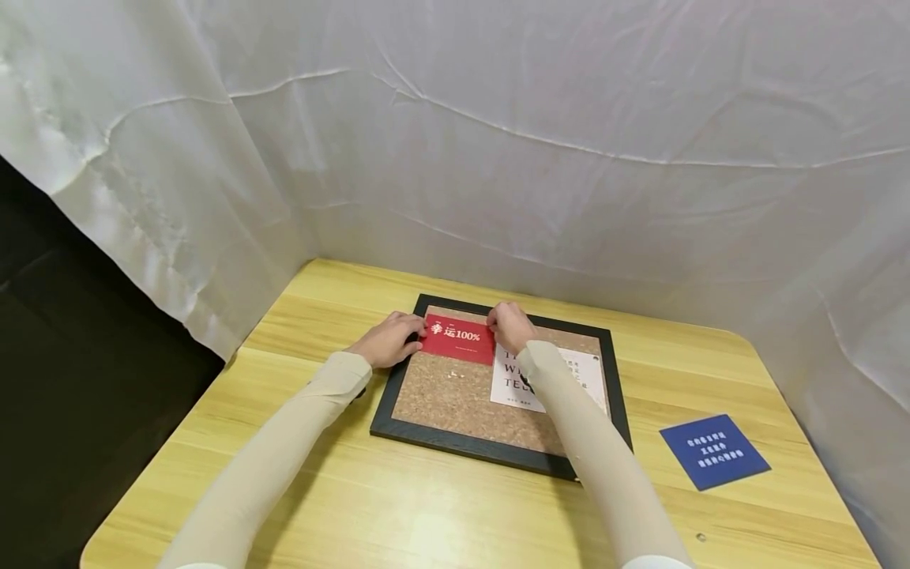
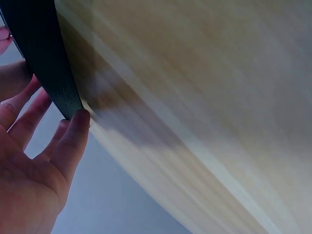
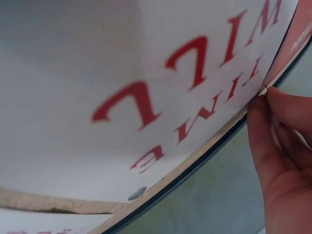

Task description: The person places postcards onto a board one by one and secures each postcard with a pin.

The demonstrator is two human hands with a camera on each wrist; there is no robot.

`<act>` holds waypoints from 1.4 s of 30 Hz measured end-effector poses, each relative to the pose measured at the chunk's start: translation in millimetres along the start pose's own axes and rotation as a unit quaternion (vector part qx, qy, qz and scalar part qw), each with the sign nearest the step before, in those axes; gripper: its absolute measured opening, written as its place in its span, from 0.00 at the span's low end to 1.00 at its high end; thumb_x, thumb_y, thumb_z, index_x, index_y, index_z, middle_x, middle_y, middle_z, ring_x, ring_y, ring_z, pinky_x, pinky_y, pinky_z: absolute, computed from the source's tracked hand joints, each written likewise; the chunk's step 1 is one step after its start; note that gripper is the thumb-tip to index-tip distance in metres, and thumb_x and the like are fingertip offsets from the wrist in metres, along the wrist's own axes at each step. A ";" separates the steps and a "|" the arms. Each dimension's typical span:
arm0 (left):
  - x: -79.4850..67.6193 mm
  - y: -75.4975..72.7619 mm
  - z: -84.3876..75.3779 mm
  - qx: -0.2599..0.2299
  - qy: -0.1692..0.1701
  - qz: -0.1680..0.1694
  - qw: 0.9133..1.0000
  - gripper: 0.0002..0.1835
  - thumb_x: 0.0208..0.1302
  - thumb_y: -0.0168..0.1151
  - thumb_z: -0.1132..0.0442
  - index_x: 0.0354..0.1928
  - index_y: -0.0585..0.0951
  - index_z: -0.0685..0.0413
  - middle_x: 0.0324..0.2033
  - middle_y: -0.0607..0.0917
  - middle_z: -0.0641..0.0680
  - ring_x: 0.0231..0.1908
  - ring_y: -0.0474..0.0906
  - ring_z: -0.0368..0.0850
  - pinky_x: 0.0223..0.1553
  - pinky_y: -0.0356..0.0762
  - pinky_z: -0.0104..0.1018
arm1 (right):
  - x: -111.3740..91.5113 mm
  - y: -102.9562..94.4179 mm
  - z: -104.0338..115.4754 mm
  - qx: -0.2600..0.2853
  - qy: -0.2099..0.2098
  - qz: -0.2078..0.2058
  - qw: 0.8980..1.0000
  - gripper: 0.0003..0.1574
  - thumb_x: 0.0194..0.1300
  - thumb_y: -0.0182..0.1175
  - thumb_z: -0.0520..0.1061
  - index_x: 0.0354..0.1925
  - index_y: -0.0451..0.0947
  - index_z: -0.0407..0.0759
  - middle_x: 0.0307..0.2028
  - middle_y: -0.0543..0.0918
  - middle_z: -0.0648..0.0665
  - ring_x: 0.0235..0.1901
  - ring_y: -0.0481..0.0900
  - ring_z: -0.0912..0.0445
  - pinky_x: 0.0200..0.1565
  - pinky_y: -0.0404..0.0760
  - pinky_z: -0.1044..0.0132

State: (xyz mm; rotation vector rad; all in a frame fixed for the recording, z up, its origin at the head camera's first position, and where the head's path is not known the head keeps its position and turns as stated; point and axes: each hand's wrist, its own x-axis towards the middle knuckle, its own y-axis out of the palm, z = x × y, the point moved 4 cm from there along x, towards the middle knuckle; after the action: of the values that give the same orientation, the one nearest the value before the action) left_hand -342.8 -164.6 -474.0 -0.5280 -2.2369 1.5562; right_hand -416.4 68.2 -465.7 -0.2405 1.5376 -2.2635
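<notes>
Your left hand (image 1: 389,340) is at the left side of the black frame (image 1: 465,449). Its fingers are a little apart, and 1 fingertip touches the frame's outer edge in the left wrist view. Your right hand (image 1: 510,325) is at the board's upper edge, thumb and finger together, pinching a pin-like piece (image 3: 265,88) too small to make out well.

The red card (image 1: 458,340), printed with "100%", lies in the upper left of the cork board (image 1: 455,403), between your 2 hands. Just right of it is the white card (image 1: 510,387) with large lettering, its upper corner beside your right fingertips. A grey round pin (image 3: 137,193) sits at another of its corners, and near that, across a strip of cork, is another white card (image 3: 29,224).

Below the red card, a few small pale bits (image 1: 456,374) lie on the cork. On the wooden table (image 1: 419,514), to the board's right, is a blue card (image 1: 714,452), with 1 small round piece (image 1: 701,537) nearer you.
</notes>
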 end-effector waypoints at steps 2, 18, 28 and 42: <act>0.2 -0.1 0.2 0.001 -0.001 0.000 1.000 0.14 0.76 0.60 0.62 0.56 0.83 0.61 0.64 0.81 0.62 0.67 0.73 0.61 0.72 0.68 0.54 | 0.0 0.0 1.1 -0.002 0.003 0.002 1.000 0.13 0.72 0.58 0.32 0.47 0.89 0.37 0.48 0.89 0.39 0.48 0.85 0.49 0.55 0.86 0.54; -0.2 -1.0 1.7 0.001 -0.001 -0.006 1.000 0.13 0.76 0.61 0.62 0.56 0.83 0.61 0.64 0.81 0.61 0.67 0.73 0.61 0.72 0.68 0.54 | -1.7 0.1 13.7 -0.039 0.006 0.020 0.999 0.15 0.67 0.58 0.27 0.43 0.87 0.39 0.39 0.87 0.42 0.37 0.81 0.52 0.45 0.83 0.61; -1.5 -0.2 4.0 0.000 -0.001 -0.003 1.000 0.13 0.75 0.61 0.62 0.55 0.83 0.61 0.64 0.82 0.61 0.67 0.74 0.61 0.73 0.68 0.54 | 3.0 5.5 21.0 -0.088 0.003 0.029 0.996 0.11 0.69 0.60 0.29 0.42 0.85 0.41 0.38 0.86 0.43 0.39 0.82 0.52 0.47 0.85 0.61; -3.7 -3.1 0.5 0.001 0.004 -0.005 1.000 0.13 0.75 0.61 0.63 0.55 0.83 0.62 0.63 0.82 0.62 0.66 0.74 0.61 0.72 0.68 0.54 | -0.9 5.7 30.5 -0.128 -0.041 0.020 0.991 0.07 0.71 0.60 0.32 0.43 0.83 0.40 0.41 0.85 0.41 0.43 0.82 0.50 0.51 0.85 0.58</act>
State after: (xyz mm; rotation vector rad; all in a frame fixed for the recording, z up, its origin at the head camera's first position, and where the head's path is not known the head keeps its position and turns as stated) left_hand -340.1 -167.9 -471.6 -0.5216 -2.2289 1.5489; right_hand -403.5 40.7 -459.2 -0.3658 1.7707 -1.9965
